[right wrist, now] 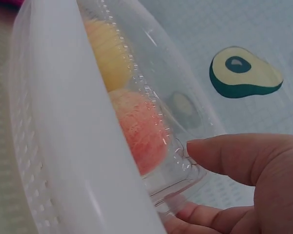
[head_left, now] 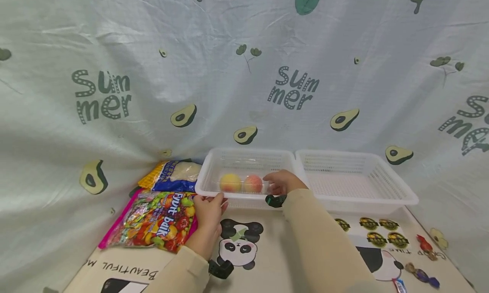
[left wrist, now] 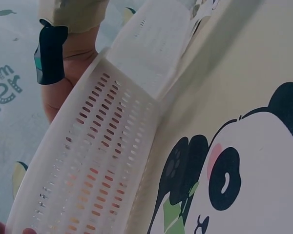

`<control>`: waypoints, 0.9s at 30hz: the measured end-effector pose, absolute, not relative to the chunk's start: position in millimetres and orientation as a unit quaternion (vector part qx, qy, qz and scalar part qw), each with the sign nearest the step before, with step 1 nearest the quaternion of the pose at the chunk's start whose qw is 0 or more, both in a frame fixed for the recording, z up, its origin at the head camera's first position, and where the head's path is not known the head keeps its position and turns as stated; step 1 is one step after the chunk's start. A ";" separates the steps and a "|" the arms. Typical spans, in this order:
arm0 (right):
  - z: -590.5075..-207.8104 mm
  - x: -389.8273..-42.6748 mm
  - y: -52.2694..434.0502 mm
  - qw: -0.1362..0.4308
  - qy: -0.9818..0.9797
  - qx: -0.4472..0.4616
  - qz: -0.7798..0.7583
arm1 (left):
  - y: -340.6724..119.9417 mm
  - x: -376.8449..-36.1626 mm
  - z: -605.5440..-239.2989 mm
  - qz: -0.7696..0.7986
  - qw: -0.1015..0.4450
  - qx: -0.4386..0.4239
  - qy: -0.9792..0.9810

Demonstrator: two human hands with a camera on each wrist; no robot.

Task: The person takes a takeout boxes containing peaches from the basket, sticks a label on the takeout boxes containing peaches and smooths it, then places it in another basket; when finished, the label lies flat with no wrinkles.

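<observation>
Inside the left white plastic basket (head_left: 206, 180) lies a clear plastic box (right wrist: 173, 178) with a yellow-red peach-like fruit (head_left: 230, 183) and a pinkish-red one (head_left: 253, 184). My right hand (head_left: 284, 182) reaches over the basket's front rim and pinches the box's right end, thumb on one side and fingers on the other. At the front left corner, my left hand (head_left: 209, 212) holds the basket's rim; only its fingertips (left wrist: 29, 231) show at the bottom of the left wrist view.
A second white basket (head_left: 359, 199) stands against the first on the right. Left of them lie a colorful fruit candy bag (head_left: 153, 221) and a blue-yellow packet (head_left: 177, 176). Several wrapped candies, among them a purple one (head_left: 422, 276), lie at the right. A printed curtain (head_left: 214, 72) hangs behind.
</observation>
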State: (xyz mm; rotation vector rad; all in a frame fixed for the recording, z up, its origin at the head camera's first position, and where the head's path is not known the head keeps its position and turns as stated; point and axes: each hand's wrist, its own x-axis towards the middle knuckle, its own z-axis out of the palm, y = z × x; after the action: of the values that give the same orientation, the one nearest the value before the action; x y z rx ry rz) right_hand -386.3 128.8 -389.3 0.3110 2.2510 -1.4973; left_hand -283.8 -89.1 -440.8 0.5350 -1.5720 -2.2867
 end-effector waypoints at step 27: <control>-360.5 -360.5 155.2 0.110 0.769 0.071 -0.625 | -106.9 -279.9 -436.0 -0.813 0.083 0.178 -0.548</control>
State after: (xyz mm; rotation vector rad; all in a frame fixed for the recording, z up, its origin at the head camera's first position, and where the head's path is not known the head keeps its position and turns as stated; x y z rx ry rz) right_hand -360.5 155.2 -360.5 0.2073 2.2610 -1.8370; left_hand -279.9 -106.9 -436.0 0.5326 -1.6354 -2.4267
